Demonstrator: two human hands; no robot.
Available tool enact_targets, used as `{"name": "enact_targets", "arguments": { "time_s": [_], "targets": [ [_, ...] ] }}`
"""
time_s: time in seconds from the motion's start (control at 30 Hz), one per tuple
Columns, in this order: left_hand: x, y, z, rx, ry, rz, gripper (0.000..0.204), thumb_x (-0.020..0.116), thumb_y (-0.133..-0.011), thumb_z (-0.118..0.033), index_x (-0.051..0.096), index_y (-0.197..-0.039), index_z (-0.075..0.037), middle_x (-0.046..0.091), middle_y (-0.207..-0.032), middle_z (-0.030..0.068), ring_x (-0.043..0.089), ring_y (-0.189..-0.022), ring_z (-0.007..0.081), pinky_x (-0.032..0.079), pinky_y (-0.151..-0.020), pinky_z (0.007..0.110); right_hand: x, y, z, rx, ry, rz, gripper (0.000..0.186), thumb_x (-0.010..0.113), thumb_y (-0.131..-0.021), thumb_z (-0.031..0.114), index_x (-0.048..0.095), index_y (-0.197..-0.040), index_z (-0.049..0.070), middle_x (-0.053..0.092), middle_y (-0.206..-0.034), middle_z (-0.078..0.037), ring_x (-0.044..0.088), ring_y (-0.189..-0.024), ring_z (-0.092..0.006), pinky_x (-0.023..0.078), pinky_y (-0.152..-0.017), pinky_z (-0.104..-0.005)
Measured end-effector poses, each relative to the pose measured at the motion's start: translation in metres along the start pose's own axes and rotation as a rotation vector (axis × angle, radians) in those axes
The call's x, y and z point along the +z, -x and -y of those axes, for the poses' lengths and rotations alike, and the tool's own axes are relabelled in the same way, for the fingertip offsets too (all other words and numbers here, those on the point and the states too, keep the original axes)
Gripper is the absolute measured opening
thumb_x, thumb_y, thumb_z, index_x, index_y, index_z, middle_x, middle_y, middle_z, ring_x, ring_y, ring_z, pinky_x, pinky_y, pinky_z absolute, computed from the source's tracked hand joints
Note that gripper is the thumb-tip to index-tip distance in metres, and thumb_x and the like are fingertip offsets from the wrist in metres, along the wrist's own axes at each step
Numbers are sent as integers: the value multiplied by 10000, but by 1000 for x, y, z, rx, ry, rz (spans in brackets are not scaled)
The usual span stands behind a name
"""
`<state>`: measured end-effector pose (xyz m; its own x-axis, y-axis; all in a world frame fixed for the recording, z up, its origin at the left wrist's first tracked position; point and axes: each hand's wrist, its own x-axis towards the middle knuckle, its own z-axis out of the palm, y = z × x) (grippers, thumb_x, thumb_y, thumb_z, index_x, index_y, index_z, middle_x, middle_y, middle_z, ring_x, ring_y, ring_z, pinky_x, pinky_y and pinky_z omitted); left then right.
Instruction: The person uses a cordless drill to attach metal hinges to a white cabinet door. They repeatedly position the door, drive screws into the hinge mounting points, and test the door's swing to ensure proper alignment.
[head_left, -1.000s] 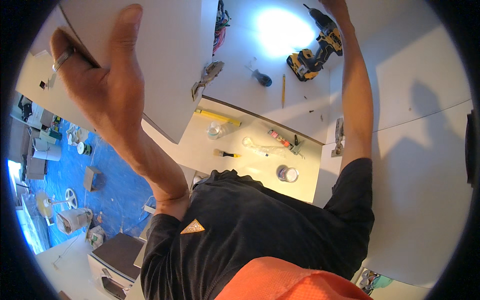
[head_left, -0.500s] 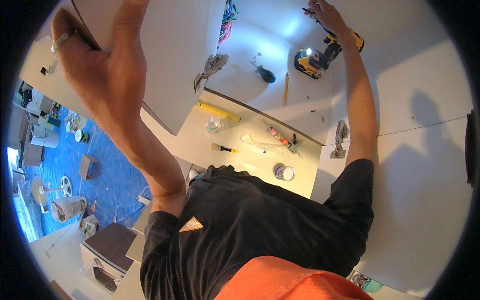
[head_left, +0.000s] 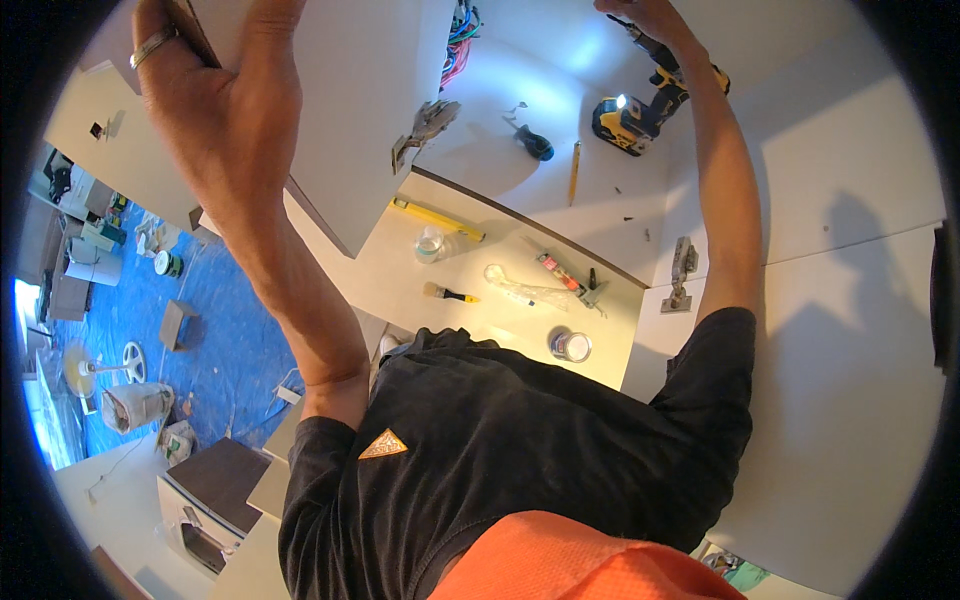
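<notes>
The left hand is raised high at the upper left, fingers wrapped over the top edge of a white cabinet door panel, a ring on one finger; it grips the panel, whose dark lower edge slants down to a corner below the wrist. Far across at the upper right, the right hand is closed round the handle of a yellow and black cordless drill, whose work light shines onto the white cabinet surface beside it. The drill hangs just under that hand, well apart from the left one.

Between the two hands, on the white surface, lie a metal hinge at the panel's right edge, a small dark tool and a pencil, with loose coloured wires above.

Lower, beneath both arms, a pale countertop carries a yellow level, a clear bottle, a paintbrush, a sealant tube and a small open tin. Another hinge sits on the white panel below the right elbow.

Below the left arm, a floor under blue sheeting spreads out, scattered with buckets and boxes.
</notes>
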<state>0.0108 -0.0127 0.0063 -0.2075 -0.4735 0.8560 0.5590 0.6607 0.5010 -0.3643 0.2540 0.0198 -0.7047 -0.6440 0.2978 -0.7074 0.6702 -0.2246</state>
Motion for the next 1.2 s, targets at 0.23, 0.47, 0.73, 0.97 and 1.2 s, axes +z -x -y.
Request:
{"name": "enact_targets", "arguments": {
  "time_s": [0.23,0.47,0.73,0.97,1.2],
  "targets": [
    [0,-2,-6,-41,-52,-48,730,743,-916,-291,417,-1471,54,630,-1184,343,710,-1006,352,619,-821,391,-1,-17,-10,-37,85,202,268,711,-890,293,791,-967,49,784,-914,-96,717,-815,-220,561,-745,-377],
    [22,-3,-7,-1,-266,-170,666,749,-911,-276,474,-1429,40,652,-1151,297,699,-991,327,599,-835,401,-3,-22,-4,49,203,219,236,757,-838,262,800,-975,75,782,-911,-124,729,-815,-247,572,-754,-389],
    [-2,-4,0,43,6,-5,551,729,-935,-235,516,-1373,24,666,-1096,253,703,-948,283,605,-787,363,-3,-26,5,48,381,261,262,800,-809,277,799,-979,78,778,-915,-144,742,-832,-292,579,-786,-424],
    [17,-7,1,20,-101,-202,491,753,-907,-269,581,-1270,15,689,-1047,221,706,-905,277,592,-791,372,2,-8,6,-74,453,97,277,804,-814,285,784,-980,65,772,-958,-147,733,-883,-292,570,-813,-423],
    [-18,-18,48,-2,-147,-103,627,899,-788,-317,595,-1208,35,718,-1129,182,694,-1032,265,544,-947,377,6,8,0,-52,91,18,256,709,-920,276,745,-1008,39,763,-933,-120,706,-825,-257,562,-788,-399]
  ]
}}
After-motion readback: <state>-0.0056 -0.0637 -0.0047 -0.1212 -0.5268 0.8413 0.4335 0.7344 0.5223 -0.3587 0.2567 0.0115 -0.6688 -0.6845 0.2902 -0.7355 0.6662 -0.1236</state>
